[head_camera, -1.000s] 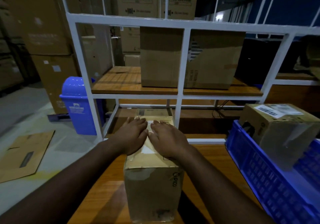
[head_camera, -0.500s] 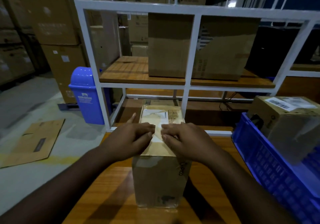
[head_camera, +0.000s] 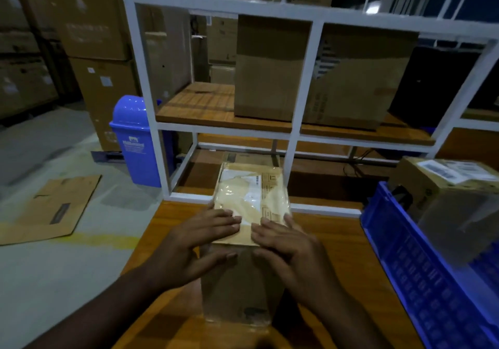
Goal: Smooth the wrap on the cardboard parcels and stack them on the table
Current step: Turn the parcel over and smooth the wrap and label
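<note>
Head view: your left hand [head_camera: 194, 248] and right hand [head_camera: 289, 248] lie flat, fingers straight. Both press the wrapped parcel [head_camera: 251, 202] standing on the tabletop [head_camera: 172, 319].

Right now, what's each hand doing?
Left hand: open, fingers flat on the wrapped parcel.
Right hand: open, fingers flat on the same parcel.

- The scene is dimly lit, with a bluish cast over everything.
- Glare is caught on the plastic wrap of the cardboard parcel [head_camera: 251, 200].
- A small bright light [head_camera: 372, 10] is seen at the upper right.
- Straight bars of the white rack [head_camera: 302, 121] are bowed by wide-angle distortion.
- Edges are softened, and the forearms at the bottom are blurred.
</note>
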Available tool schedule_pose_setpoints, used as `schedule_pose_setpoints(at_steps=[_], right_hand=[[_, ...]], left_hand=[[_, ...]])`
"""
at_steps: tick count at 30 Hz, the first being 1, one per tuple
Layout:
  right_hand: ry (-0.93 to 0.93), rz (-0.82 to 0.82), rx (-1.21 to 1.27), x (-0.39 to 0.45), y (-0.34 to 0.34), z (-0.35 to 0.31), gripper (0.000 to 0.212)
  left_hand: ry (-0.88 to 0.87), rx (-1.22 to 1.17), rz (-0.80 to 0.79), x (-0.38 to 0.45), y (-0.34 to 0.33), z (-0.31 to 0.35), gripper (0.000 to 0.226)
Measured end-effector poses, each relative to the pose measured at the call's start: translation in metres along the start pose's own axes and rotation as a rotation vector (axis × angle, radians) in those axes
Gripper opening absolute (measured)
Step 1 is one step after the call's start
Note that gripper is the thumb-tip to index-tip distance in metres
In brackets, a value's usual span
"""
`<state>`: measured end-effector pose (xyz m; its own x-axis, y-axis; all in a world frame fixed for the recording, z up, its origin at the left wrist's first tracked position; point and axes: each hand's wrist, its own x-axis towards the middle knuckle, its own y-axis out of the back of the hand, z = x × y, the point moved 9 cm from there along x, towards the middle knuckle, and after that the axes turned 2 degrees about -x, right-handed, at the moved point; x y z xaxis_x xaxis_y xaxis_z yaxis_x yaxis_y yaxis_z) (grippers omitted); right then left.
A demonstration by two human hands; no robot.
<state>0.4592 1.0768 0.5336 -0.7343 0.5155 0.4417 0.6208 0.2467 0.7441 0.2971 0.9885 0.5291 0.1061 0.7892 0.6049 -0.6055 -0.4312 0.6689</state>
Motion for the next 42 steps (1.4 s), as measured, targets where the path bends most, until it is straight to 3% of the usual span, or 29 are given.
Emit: schedule_pose_setpoints(at_steps=[6, 12, 14, 17, 19, 21, 25, 29, 32, 35, 37, 38, 40, 42], right_hand=[[0.111, 0.011, -0.013, -0.007, -0.004, -0.004, 0.044], [0.110, 0.144, 0.063, -0.009, -0.002, 0.001, 0.042], [0.102, 0.169, 0.050, -0.015, -0.009, 0.004, 0.064], [-0.173, 0.188, 0.280, -0.037, -0.024, 0.039, 0.103], [-0.364, 0.142, 0.494, -0.054, -0.049, 0.054, 0.101], [-0.446, 0.158, 0.598, -0.062, -0.062, 0.058, 0.093], [-0.389, 0.282, 0.654, -0.035, -0.036, 0.056, 0.093], [-0.299, 0.248, 0.620, 0.011, -0.008, 0.037, 0.080], [-0.374, 0.102, 0.485, 0.038, -0.009, 0.044, 0.084], [-0.523, -0.025, 0.328, 0.045, -0.028, 0.061, 0.079], [-0.540, -0.079, 0.153, 0.047, -0.042, 0.064, 0.072], [-0.555, -0.129, 0.024, 0.047, -0.050, 0.067, 0.071], [-0.540, -0.202, -0.252, 0.051, -0.058, 0.076, 0.072], [-0.402, -0.213, -0.430, 0.066, -0.059, 0.072, 0.068]], left_hand=[[0.030, -0.005, 0.013, 0.001, 0.002, -0.002, 0.053], [0.078, -0.029, 0.053, -0.001, -0.003, -0.005, 0.051], [0.099, -0.044, 0.073, -0.007, -0.003, -0.009, 0.063], [0.308, -0.200, 0.117, -0.032, -0.018, -0.033, 0.105], [0.466, -0.350, 0.117, -0.055, -0.040, -0.045, 0.105], [0.497, -0.432, 0.140, -0.067, -0.055, -0.044, 0.082], [0.528, -0.603, 0.326, -0.037, -0.037, -0.040, 0.067], [0.561, -0.525, 0.486, 0.012, 0.006, -0.039, 0.082], [0.631, -0.578, 0.362, 0.035, 0.002, -0.054, 0.079], [0.738, -0.541, 0.188, 0.039, -0.019, -0.070, 0.061], [0.811, -0.498, 0.062, 0.034, -0.036, -0.081, 0.048], [0.856, -0.459, -0.026, 0.032, -0.045, -0.087, 0.055], [0.908, -0.263, -0.183, 0.030, -0.057, -0.102, 0.074], [0.782, 0.102, -0.264, 0.042, -0.058, -0.112, 0.071]])
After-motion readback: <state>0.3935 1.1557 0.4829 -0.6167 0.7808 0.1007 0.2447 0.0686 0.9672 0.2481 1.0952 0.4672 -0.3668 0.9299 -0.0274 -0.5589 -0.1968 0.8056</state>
